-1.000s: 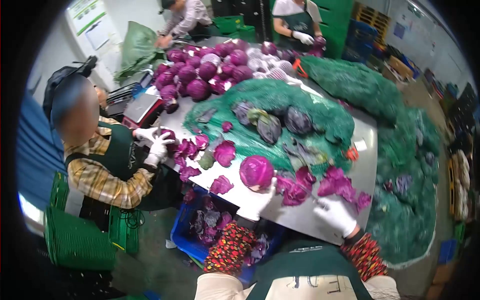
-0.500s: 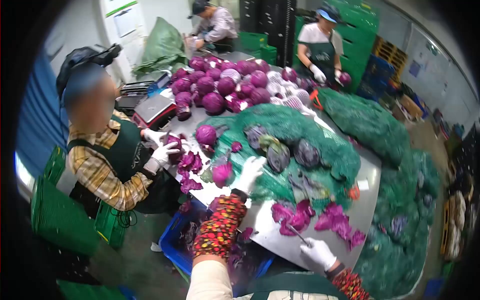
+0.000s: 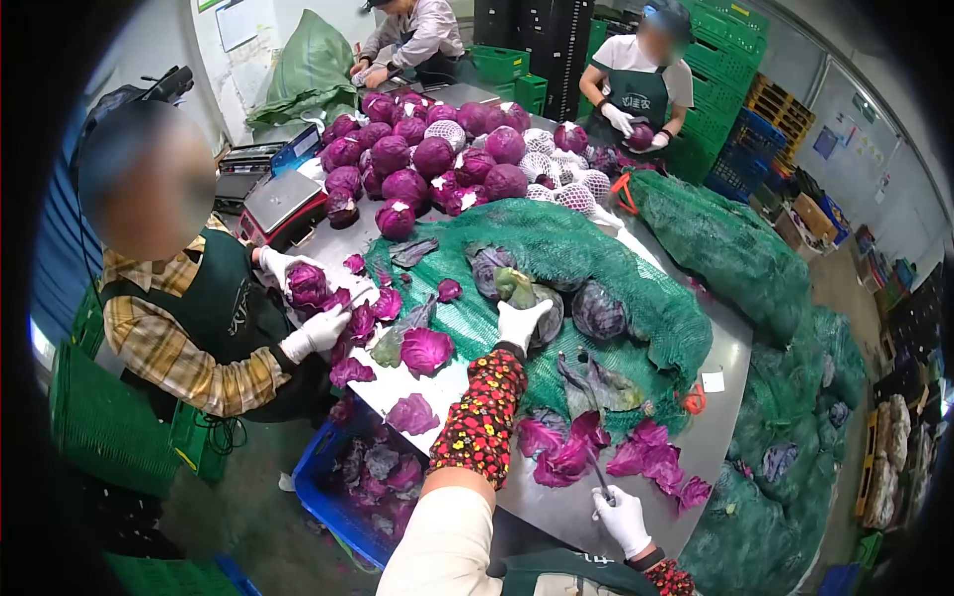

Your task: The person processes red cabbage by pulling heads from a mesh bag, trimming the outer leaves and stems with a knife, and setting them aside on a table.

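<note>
Nearest the camera, the person's right hand (image 3: 621,516), in a white glove, is curled tight around the handle of a knife (image 3: 599,475) whose blade points up over the steel table (image 3: 715,417). Just beyond the blade lie loose purple leaves (image 3: 566,455). Below the table edge to the left stands a blue crate (image 3: 328,497) with trimmed leaves in it.

Farther out, the left hand (image 3: 521,322), also gloved, reaches across the green netting (image 3: 596,248) and rests with fingers spread over an untrimmed cabbage (image 3: 537,303), dark and green-leaved; whether it grips the head cannot be told. A second dark cabbage (image 3: 598,310) sits just beside it on the net.

To the left a co-worker in a plaid shirt holds a purple head (image 3: 306,283) in gloved hands. At the far end a heap of trimmed cabbages (image 3: 437,159) covers the table, and two more people work behind it.
</note>
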Tool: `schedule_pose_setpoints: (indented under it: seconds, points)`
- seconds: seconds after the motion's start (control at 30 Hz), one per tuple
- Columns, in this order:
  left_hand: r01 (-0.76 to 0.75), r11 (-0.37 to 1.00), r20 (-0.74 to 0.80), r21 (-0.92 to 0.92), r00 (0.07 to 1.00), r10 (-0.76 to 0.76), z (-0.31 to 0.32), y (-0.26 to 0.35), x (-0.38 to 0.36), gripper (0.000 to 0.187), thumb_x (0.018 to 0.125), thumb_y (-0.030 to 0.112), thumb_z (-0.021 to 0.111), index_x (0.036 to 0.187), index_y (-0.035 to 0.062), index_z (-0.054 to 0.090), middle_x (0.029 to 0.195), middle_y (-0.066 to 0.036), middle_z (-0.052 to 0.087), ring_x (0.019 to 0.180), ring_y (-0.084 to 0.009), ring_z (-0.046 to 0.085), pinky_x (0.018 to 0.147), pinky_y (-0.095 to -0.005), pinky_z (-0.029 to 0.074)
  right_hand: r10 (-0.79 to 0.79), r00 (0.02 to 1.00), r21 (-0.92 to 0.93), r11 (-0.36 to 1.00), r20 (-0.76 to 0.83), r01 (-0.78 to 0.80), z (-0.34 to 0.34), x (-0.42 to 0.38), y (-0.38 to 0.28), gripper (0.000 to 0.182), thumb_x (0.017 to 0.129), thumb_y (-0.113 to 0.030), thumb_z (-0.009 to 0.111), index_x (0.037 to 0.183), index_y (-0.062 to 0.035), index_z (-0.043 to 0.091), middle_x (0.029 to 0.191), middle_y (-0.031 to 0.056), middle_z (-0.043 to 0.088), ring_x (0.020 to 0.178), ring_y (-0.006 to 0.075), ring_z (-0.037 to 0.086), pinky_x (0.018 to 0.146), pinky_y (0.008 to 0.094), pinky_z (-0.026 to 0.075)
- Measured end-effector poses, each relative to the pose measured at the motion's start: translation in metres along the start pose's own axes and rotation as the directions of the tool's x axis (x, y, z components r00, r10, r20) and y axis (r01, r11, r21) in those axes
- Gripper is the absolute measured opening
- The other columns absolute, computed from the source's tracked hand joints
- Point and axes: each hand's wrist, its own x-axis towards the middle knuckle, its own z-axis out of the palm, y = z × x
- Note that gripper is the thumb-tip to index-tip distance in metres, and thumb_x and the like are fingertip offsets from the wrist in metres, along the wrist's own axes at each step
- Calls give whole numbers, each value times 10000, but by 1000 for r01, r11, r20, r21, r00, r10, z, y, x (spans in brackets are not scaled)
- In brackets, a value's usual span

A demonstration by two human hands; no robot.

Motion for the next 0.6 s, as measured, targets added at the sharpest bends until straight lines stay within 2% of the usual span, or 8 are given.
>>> schedule_pose_setpoints:
  seconds: [0.13, 0.23, 0.27, 0.4, 0.47, 0.53, 0.57, 0.6]
  points:
    - [356, 719, 432, -597, 898, -86, -28, -1, -23, 835, 712, 268, 875, 1352, -51, 445, 1263, -138, 578, 1122, -229, 584, 932, -370, 502, 27, 999, 332, 943, 25, -34, -4, 11, -18, 200, 958, -177, 588, 1034, -13, 674, 649, 44, 659, 489, 63, 557, 450, 212, 422]
    - [296, 718, 438, -630, 899, 14, -54, 18, -93, 627, 833, 174, 768, 1352, -10, 469, 1255, -102, 585, 1104, -197, 583, 953, -348, 486, 8, 1000, 535, 845, 0, -7, -9, 28, -30, 284, 989, -235, 558, 1124, 6, 620, 758, 86, 689, 478, 78, 550, 452, 215, 452]
    - [40, 765, 299, -642, 932, 203, -68, 40, -136, 630, 832, 162, 763, 1358, -6, 459, 1254, -102, 584, 1102, -188, 575, 969, -337, 472, 3, 1000, 592, 806, -26, 13, -10, 32, -40, 330, 994, -259, 551, 1172, 16, 593, 808, 94, 701, 477, 77, 546, 454, 220, 463]
    - [174, 838, 549, -518, 818, 169, -99, 25, -222, 807, 810, 248, 789, 1429, -19, 345, 1275, -146, 571, 1155, -233, 562, 1001, -350, 446, -50, 999, 747, 664, 9, 26, -8, 48, -58, 531, 1004, -359, 530, 1360, 29, 463, 935, 45, 678, 491, 56, 496, 495, 223, 505]
    - [-272, 942, 654, 199, 753, 79, -114, 17, -252, 1085, 671, 357, 873, 1478, -12, 248, 1419, -236, 427, 1307, -328, 453, 1089, -408, 372, -143, 988, 767, 640, 57, 48, 1, 54, -46, 547, 989, -321, 574, 1404, 8, 435, 1063, 94, 673, 535, 48, 508, 523, 228, 502]
    - [-612, 790, 709, -34, 542, 451, -112, -55, -252, 1106, 644, 318, 867, 1488, -13, 234, 1433, -266, 389, 1349, -389, 387, 1121, -443, 325, -128, 992, 621, 776, -17, 110, 12, 51, -41, 553, 902, -183, 692, 1382, -14, 478, 1103, 35, 651, 762, 48, 583, 641, 216, 505]
    - [-663, 720, 723, 203, 598, 347, -134, -46, -264, 1082, 639, 244, 838, 1499, -3, 229, 1454, -287, 346, 1373, -430, 332, 1150, -460, 277, -104, 995, 589, 805, 14, 75, 9, 39, -50, 547, 877, -165, 711, 1359, -18, 499, 1114, 37, 650, 866, 65, 587, 725, 228, 502]
    - [-573, 820, 799, 17, 501, 333, -144, -43, -256, 1041, 668, 165, 789, 1515, 14, 204, 1494, -276, 310, 1415, -410, 272, 1175, -448, 227, -81, 995, 551, 834, 50, 40, 5, 29, -57, 542, 852, -146, 729, 1336, -23, 520, 1125, 40, 650, 970, 83, 592, 808, 240, 500]
